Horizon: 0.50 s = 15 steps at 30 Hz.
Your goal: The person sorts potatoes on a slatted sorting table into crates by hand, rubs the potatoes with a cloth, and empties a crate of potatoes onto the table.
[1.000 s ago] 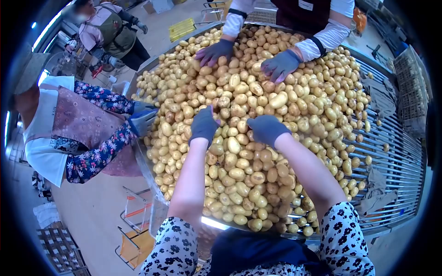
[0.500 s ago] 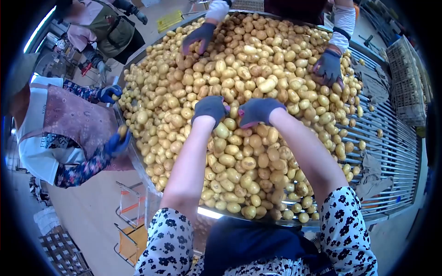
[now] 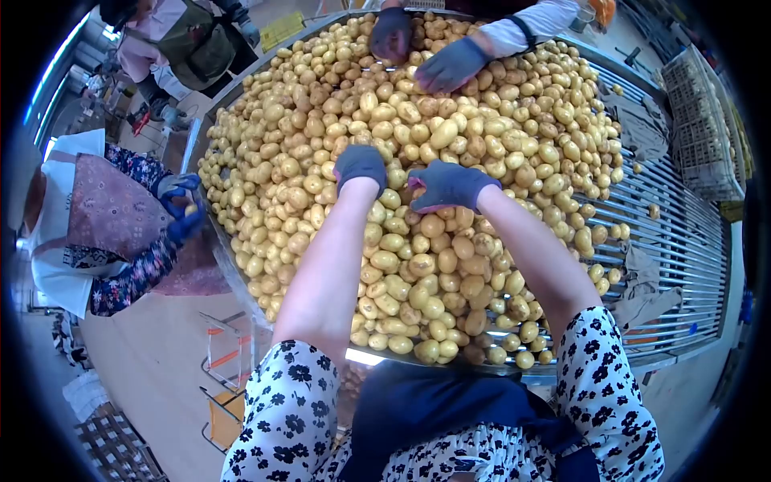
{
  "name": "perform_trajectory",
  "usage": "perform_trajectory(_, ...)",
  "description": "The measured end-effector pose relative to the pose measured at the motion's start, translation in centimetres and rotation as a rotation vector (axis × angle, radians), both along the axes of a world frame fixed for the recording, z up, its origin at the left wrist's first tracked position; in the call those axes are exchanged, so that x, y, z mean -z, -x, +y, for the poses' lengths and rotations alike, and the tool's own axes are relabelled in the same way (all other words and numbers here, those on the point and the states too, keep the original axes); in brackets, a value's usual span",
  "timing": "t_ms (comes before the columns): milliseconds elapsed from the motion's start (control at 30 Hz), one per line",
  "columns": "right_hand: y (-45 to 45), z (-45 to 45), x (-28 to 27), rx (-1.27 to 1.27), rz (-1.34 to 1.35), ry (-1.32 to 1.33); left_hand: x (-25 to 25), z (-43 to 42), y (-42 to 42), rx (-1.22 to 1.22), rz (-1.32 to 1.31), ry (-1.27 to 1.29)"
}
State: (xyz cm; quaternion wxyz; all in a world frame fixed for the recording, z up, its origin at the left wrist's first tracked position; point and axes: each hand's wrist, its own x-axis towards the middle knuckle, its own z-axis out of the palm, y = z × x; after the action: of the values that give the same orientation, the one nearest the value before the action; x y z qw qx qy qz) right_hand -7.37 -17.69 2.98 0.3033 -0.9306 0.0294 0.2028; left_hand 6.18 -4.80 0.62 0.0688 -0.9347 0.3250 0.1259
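Potatoes (image 3: 422, 264) were heaped in a broad, loose pile, centre of my feed, out to the near edge at 6 o'clock. I judged each one light, firm and stiff, with smooth rounded skin that could roll or slip under a glove, and would scuff or bruise if dropped or squeezed hard. Best hold, I figured: fingers and thumb around the middle, not the ends.

Both hands were gloved, in mid-pile. Left hand (image 3: 361, 165) was palm down, fingers bent into the potatoes; fingertips hidden, so I couldn't tell if it gripped one. Right hand (image 3: 450, 186) sat just beside it at 3 o'clock, fingers curled towards 9; couldn't confirm a potato in it either. One potato (image 3: 391, 199) lay between the two.

Tabletop (image 3: 683, 241) was metal, showing bare parallel bars from 2 to 4 o'clock, a few strays on them. Grey cloths (image 3: 649, 304) lay there at 4 o'clock, more fabric nearer 2. Stacked crates (image 3: 699, 132) stood beyond at 2.

At 12 o'clock a co-worker's two gloved hands (image 3: 452, 66) were on the heap. At 9, another co-worker (image 3: 112, 213) held a potato (image 3: 190, 210) in gloved fingers at the rim. Third person (image 3: 189, 40) stood off at 10–11.
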Motion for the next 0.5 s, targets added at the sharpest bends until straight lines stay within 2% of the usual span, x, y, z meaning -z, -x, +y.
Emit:
perform_trajectory(33,0.1,0.0,-0.1,-0.002,0.001,-0.001,-0.3,0.7,-0.1,0.001,-0.004,0.000)
perform_trajectory(100,0.7,0.2,-0.1,-0.001,-0.002,0.001,-0.7,2.4,0.4,0.052,0.058,0.232)
perform_trajectory(133,1.2,0.4,0.4,-0.005,-0.054,-0.013,-0.2,3.1,-0.1,-0.068,0.250,0.327)
perform_trajectory(233,2.3,1.0,2.1,0.009,-0.136,-0.050,-0.9,4.5,0.7,-0.189,0.305,0.474)
perform_trajectory(267,2.5,1.0,2.8,0.036,-0.189,-0.099,0.1,4.9,0.1,-0.374,0.578,0.694)
perform_trajectory(300,2.8,0.9,3.5,0.060,-0.239,-0.150,1.3,5.7,-0.5,-0.380,0.565,0.704)
perform_trajectory(367,4.0,1.3,2.8,0.095,-0.332,-0.201,-0.8,7.6,1.4,-0.624,1.202,1.345)
perform_trajectory(400,4.1,1.6,2.9,0.291,-0.494,-0.300,-1.9,8.7,2.6,-0.687,1.371,1.544)
perform_trajectory(433,4.2,2.1,3.1,0.486,-0.646,-0.403,-0.3,10.0,2.8,-0.761,1.722,1.778)
perform_trajectory(467,4.4,3.4,1.5,0.712,-0.658,-0.487,-0.6,10.7,4.1,-0.765,1.886,1.895)
perform_trajectory(500,4.6,5.3,0.0,0.691,-0.647,-0.492,-0.8,11.3,5.7,-0.757,2.052,2.012)
